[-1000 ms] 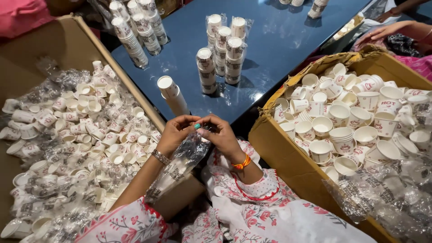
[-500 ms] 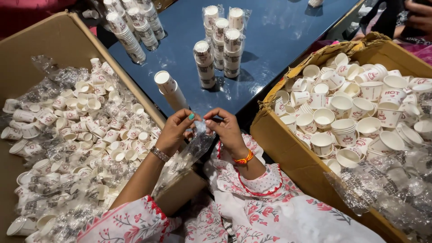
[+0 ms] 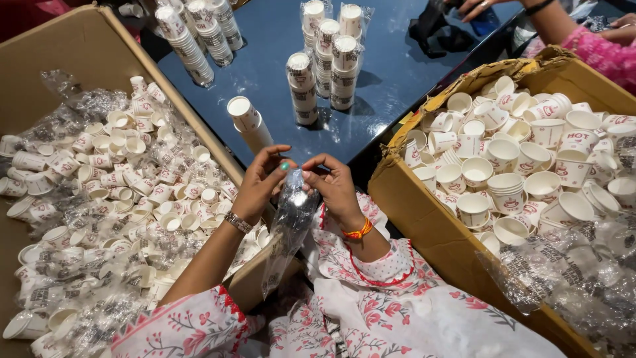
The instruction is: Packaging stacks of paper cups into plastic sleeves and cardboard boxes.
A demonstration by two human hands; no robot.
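Seen from above, the left hand and right hand meet fingertip to fingertip, pinching the top of a clear plastic sleeve that hangs toward a floral lap. A cardboard box of small paper cups lies left, another box right. Wrapped cup stacks stand on the dark blue surface.

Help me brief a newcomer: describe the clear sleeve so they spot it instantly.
Find the dark blue table between two cardboard boxes of paper cups. At its near edge, the left hand and right hand pinch the sleeve by its top. Unlike the standing sleeves, it hangs limp.
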